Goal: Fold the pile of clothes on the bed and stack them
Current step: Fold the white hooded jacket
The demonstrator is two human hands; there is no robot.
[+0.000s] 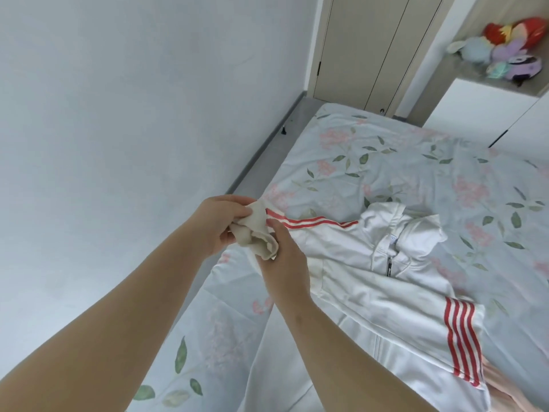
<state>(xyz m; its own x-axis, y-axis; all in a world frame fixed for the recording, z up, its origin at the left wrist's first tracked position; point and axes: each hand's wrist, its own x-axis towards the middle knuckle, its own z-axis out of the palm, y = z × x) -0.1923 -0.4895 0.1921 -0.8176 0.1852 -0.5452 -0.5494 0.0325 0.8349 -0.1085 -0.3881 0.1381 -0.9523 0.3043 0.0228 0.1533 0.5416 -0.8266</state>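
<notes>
While the jacket lay front-up on the bed, both hands worked at the end of one sleeve.

Jacket: white, smooth fabric, with a hood bunched at the collar. Zip closed, dark pull just below the collar. Three red stripes ran along the outstretched sleeve. A block of red stripes showed on the other sleeve, which lay folded across the jacket's lower edge. Body fairly flat, with soft creases.

Cuff: cream ribbed knit, crumpled, at the far end of the outstretched sleeve and lifted off the sheet.

Left hand: fingers curled round the cuff, gripping it from the side away from the jacket body.

Right hand: back toward the camera, thumb on the sleeve where the stripes end, fingers tucked under the cuff and mostly hidden; it also held the cuff.

Other items: a peach garment poked out from under the jacket's striped lower corner. Plush toys sat on a shelf well beyond the jacket's hood. Wardrobe doors stood past the bed, beyond the hood.
</notes>
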